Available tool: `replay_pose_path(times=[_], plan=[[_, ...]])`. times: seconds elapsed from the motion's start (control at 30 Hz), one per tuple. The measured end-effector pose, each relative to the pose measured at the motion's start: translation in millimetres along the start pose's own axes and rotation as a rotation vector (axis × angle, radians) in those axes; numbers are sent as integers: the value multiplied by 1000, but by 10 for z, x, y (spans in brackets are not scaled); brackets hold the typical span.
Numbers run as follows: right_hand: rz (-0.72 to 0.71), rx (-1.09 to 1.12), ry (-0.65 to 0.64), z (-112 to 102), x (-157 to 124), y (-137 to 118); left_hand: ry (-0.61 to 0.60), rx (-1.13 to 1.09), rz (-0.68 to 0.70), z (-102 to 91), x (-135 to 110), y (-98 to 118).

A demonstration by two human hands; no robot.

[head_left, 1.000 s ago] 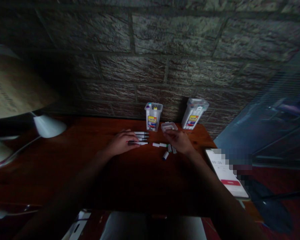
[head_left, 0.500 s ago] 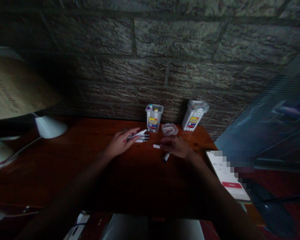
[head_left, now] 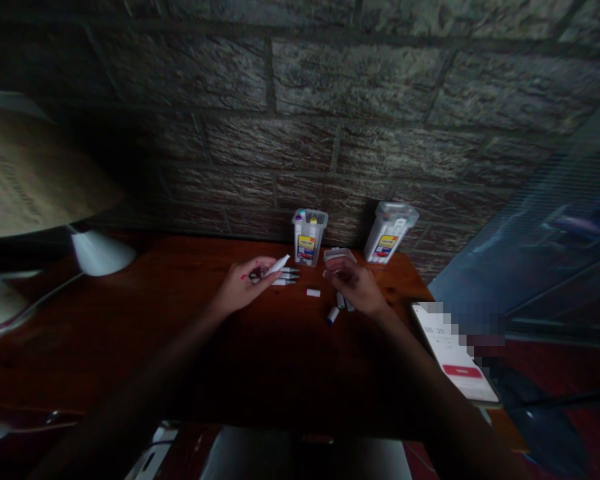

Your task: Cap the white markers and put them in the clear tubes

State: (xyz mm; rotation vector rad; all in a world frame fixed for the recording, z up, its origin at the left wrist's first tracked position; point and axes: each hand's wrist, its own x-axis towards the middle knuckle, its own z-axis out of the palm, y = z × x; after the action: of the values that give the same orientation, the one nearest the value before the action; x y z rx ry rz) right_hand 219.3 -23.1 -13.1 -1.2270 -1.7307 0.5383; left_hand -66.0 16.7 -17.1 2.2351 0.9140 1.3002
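My left hand point(head_left: 245, 283) is closed round a white marker point(head_left: 279, 265), whose pale end points up and to the right. A small red patch shows at the side of this hand. Beneath and beside the fingers lie several white markers point(head_left: 284, 282) with dark tips. My right hand point(head_left: 355, 283) hovers by the small clear plastic lid point(head_left: 340, 254), thumb and fingers bent but apart, and nothing shows between them. Below it lie a dark-ended cap point(head_left: 333, 315), a white cap point(head_left: 341, 301) and another partly hidden one. A red-edged white cap point(head_left: 313, 293) rests between the hands.
A clear marker box point(head_left: 310, 237) with a few upright markers stands against the brick wall point(head_left: 300, 147). To its right is a second, fuller box point(head_left: 389, 233). A phone point(head_left: 455, 353) lies at the table's right edge; a lamp point(head_left: 100, 253) stands left.
My right hand has lifted away from the caps towards the clear lid, uncovering caps beneath it. The marker in my left hand has tilted, and its dark tip no longer shows.
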Motion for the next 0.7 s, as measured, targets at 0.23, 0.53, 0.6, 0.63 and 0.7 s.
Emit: replay_pose_path(times=[0.23, 0.53, 0.6, 0.63, 0.7], plan=[[35, 278, -95, 36, -18, -141, -183, 167, 118, 42, -44, -26], [50, 371, -109, 122, -52, -253, -216, 184, 176, 68, -57, -49], [50, 360, -99, 134, -52, -239, -220, 185, 164, 64, -59, -44], [55, 356, -102, 140, -52, -232, -214, 181, 160, 64, -60, -42], [68, 370, -124, 157, -56, -224, -213, 171, 157, 68, -63, -38]])
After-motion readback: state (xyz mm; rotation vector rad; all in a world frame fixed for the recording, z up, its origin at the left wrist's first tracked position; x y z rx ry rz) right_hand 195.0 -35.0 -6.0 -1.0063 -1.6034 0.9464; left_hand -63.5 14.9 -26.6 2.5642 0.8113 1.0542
